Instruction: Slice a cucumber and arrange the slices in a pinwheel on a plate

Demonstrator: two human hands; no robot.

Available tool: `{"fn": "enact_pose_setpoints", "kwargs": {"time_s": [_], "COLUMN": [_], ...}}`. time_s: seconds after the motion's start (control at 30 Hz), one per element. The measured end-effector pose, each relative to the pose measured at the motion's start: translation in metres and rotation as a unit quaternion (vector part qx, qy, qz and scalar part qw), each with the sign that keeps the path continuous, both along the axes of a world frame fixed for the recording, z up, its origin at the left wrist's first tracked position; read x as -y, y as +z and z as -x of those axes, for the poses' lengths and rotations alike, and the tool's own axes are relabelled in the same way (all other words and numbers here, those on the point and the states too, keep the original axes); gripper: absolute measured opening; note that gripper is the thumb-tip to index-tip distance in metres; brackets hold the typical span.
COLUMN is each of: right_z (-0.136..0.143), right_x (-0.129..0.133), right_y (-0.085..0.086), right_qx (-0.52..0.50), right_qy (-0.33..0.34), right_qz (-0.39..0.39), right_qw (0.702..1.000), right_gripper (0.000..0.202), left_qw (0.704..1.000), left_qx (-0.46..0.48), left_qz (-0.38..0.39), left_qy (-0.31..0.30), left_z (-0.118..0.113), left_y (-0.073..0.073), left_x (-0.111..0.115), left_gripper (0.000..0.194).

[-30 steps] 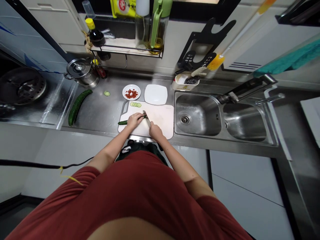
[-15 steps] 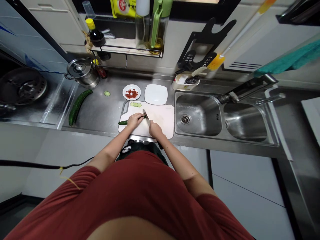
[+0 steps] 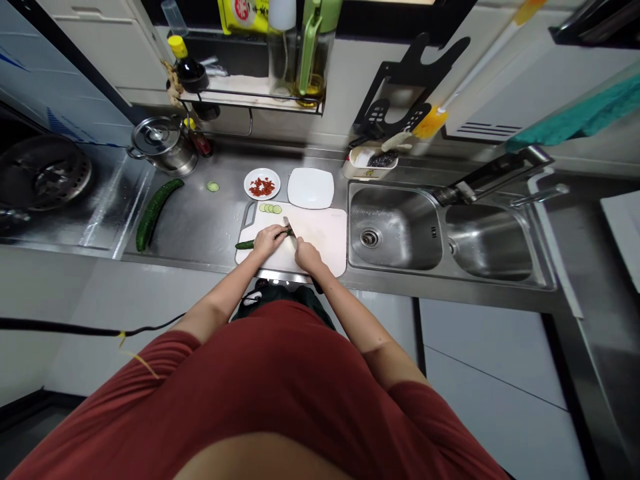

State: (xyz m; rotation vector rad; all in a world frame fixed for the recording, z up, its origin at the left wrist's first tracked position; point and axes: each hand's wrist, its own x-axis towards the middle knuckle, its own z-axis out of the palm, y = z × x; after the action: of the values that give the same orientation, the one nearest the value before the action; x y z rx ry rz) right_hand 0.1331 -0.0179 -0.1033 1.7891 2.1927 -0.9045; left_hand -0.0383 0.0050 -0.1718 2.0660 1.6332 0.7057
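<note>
On a white cutting board (image 3: 325, 247), my left hand (image 3: 269, 240) is closed over a dark green cucumber (image 3: 245, 245), whose uncut end sticks out to the left. My right hand (image 3: 307, 256) grips a knife (image 3: 291, 231) by its handle, the blade standing at the cucumber's right end beside my left fingertips. How deep the edge sits in the cucumber is too small to tell. Several pale cucumber slices (image 3: 271, 209) lie in an overlapping row at the board's upper left.
Behind the board stand a plate of chopped red pieces (image 3: 262, 184) and a white square dish (image 3: 311, 188). Another whole cucumber (image 3: 156, 215) and a cut piece (image 3: 213, 187) lie left, near a lidded steel pot (image 3: 164, 147). A double sink (image 3: 395, 227) is on the right.
The knife and my right hand have shifted very slightly, and the whole view has moved a little. My left hand keeps its hold on the cucumber.
</note>
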Motion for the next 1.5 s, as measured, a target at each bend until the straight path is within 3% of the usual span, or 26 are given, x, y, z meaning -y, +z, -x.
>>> {"fn": "enact_pose_setpoints", "kwargs": {"time_s": [0.47, 0.93, 1.23, 1.5], "right_z": [-0.008, 0.006, -0.008, 0.001], "right_x": [0.01, -0.002, 0.015, 0.006], "right_y": [-0.003, -0.012, -0.009, -0.011], "right_qx": [0.005, 0.009, 0.017, 0.021], "right_qy": [-0.004, -0.002, -0.004, 0.0], "right_qz": [0.014, -0.011, 0.005, 0.005], "right_qw": [1.0, 1.0, 1.0, 1.0], "right_gripper": [0.031, 0.031, 0.028, 0.028], "left_qw": [1.0, 1.0, 1.0, 1.0], "left_qx": [-0.003, -0.005, 0.005, 0.009], "left_qz": [-0.003, -0.001, -0.003, -0.011], "left_qy": [0.001, 0.0, 0.002, -0.004], "left_z": [0.001, 0.0, 0.0, 0.001], "left_y": [-0.001, 0.001, 0.001, -0.002], "left_x": [0.0, 0.0, 0.0, 0.0], "left_gripper": [0.025, 0.024, 0.024, 0.024]}}
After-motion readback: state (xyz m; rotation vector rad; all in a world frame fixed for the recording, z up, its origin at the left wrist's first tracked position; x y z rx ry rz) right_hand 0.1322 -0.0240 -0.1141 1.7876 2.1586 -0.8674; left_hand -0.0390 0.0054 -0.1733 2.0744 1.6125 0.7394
